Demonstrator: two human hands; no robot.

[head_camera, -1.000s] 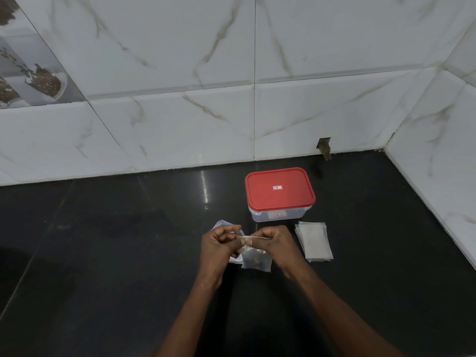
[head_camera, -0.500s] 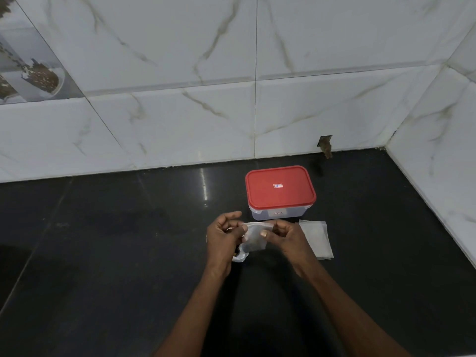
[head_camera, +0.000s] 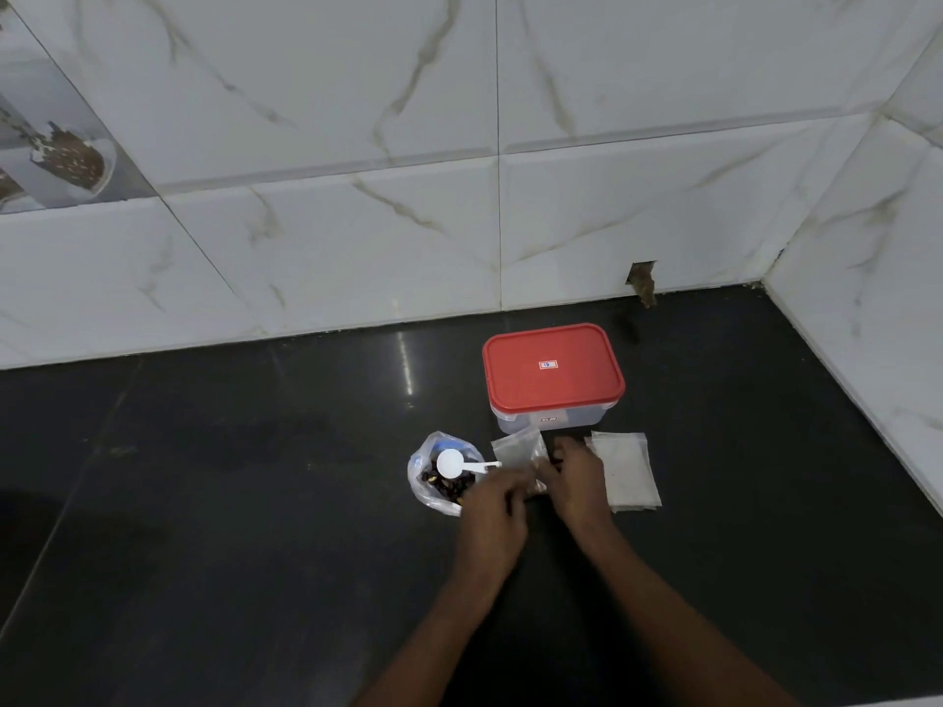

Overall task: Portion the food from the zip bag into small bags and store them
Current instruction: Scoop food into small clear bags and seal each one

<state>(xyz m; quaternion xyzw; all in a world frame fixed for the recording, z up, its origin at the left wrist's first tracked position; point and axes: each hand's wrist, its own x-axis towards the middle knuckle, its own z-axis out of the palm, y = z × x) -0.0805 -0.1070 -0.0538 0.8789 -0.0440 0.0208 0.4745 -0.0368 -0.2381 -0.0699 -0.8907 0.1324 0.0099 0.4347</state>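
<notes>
An open zip bag (head_camera: 436, 489) of dark food lies on the black counter, with a white scoop (head_camera: 455, 464) resting in it. Just right of it a small clear bag (head_camera: 518, 451) with a few dark pieces lies low over the counter, between my hands. My right hand (head_camera: 576, 477) grips its right side. My left hand (head_camera: 497, 512) is blurred at its lower left edge, fingers curled; whether it still holds the bag is unclear. A stack of empty small bags (head_camera: 625, 472) lies to the right.
A clear storage box with a closed red lid (head_camera: 553, 375) stands just behind the small bag. Marble-tiled walls close off the back and right side of the black counter (head_camera: 229, 502). A chipped hole (head_camera: 643, 280) shows at the wall's base.
My hands lowered the small bag from chest height towards the counter and shifted right. That uncovered the zip bag and scoop, which my left hand hid before.
</notes>
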